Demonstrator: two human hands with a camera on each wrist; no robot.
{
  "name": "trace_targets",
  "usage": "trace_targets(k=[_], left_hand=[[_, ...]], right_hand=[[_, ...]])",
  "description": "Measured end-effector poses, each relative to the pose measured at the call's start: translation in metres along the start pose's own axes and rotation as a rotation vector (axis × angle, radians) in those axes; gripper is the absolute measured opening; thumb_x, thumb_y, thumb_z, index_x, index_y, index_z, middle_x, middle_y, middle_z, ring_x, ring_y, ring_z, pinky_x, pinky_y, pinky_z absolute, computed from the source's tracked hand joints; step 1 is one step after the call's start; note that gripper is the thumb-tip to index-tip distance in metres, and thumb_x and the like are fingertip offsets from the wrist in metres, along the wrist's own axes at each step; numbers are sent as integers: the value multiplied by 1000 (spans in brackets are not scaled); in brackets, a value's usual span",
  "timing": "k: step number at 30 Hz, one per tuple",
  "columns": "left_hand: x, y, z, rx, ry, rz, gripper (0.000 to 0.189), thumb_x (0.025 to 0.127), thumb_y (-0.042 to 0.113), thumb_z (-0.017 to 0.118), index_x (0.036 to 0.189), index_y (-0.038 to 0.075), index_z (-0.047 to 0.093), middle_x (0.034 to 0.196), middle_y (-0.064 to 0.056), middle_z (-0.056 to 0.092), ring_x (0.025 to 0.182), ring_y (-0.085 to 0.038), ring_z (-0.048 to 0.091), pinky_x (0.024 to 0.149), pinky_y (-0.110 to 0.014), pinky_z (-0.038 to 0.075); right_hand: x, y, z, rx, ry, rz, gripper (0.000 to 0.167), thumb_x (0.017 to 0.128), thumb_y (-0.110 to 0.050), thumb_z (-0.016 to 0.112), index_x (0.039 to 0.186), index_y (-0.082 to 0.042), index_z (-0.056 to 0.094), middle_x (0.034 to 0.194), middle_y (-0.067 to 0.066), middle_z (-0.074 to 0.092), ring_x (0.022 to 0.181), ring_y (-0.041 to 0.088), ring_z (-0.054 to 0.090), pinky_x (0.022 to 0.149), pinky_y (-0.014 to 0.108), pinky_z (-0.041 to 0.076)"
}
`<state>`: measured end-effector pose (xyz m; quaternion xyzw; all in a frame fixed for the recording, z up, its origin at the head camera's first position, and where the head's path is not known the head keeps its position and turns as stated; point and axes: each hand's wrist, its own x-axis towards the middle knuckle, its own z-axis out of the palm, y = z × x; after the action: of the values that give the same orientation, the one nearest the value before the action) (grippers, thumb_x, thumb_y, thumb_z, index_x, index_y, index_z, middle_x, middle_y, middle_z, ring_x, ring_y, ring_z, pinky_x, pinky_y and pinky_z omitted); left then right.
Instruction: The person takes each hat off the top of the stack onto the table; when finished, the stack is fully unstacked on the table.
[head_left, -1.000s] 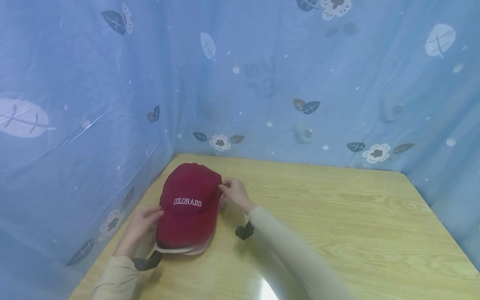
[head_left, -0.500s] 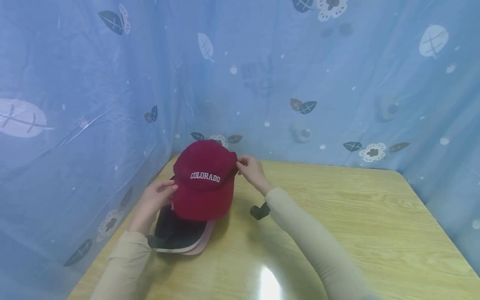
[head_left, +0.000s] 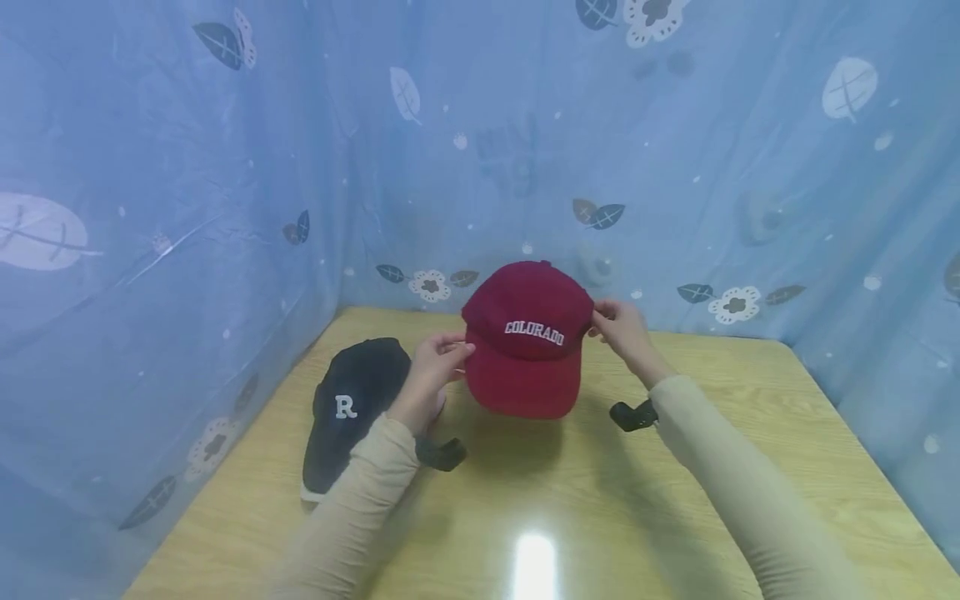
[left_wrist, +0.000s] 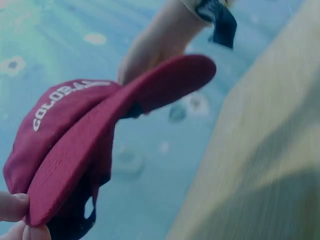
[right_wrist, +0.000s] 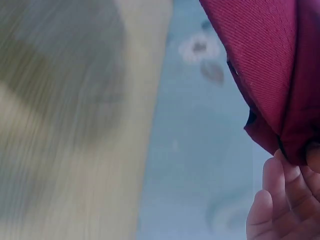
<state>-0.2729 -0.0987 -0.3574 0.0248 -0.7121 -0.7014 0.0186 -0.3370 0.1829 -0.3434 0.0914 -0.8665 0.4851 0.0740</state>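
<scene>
A dark red baseball cap [head_left: 525, 379] with white COLORADO lettering hangs above the table, its brim toward me. My left hand [head_left: 435, 371] pinches it at the left end of the brim; the left wrist view shows thumb and fingertips [left_wrist: 14, 206] on the brim's corner. At the cap's right side my right hand [head_left: 624, 333] pinches the lower edge of the crown, with the other fingers [right_wrist: 272, 180] below it in the right wrist view. Left of it, a black baseball cap [head_left: 356, 425] with a white R lies on the table, partly covered by my left forearm.
Part of something pale pink [head_left: 439, 402] shows at the black cap's right side. The wooden table [head_left: 750, 433] meets a blue patterned curtain [head_left: 480, 167] at the back and left. Dark wrist-camera mounts [head_left: 441, 454] project from both wrists.
Both hands have lifted the red cap off the stack at the left and carried it right. The black cap with the R beneath has come into view.
</scene>
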Motion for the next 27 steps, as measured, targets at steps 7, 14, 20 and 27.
trace_targets(k=[7,14,20,27], left_hand=[[5,-12,66,-72,-104,-13,29,85,8,63,110,-5,56,81,-4,62,58,-8,57,60,-25,52],[1,-35,124,-47,-156,-73,23,84,13,64,104,3,59,82,-3,64,59,-9,56,61,-30,52],[-9,-62,165,-50,-152,-117,18,82,9,65,98,4,59,78,-1,63,56,-8,54,57,-29,51],[-18,-90,194,45,-108,-165,16,80,5,67,92,7,58,67,0,59,53,-9,52,50,-24,47]], right_hand=[[-23,31,-60,-39,29,0,42,95,-31,48,109,8,57,75,-9,61,69,7,61,62,25,51],[-47,59,-104,-157,88,35,45,96,-34,46,108,9,57,74,-8,62,65,1,59,58,24,52],[-69,91,-123,-210,91,83,49,96,-34,44,111,12,55,79,4,66,65,1,59,57,25,52],[-87,131,-121,-227,42,185,49,98,-30,42,112,16,51,86,15,67,67,8,62,59,28,52]])
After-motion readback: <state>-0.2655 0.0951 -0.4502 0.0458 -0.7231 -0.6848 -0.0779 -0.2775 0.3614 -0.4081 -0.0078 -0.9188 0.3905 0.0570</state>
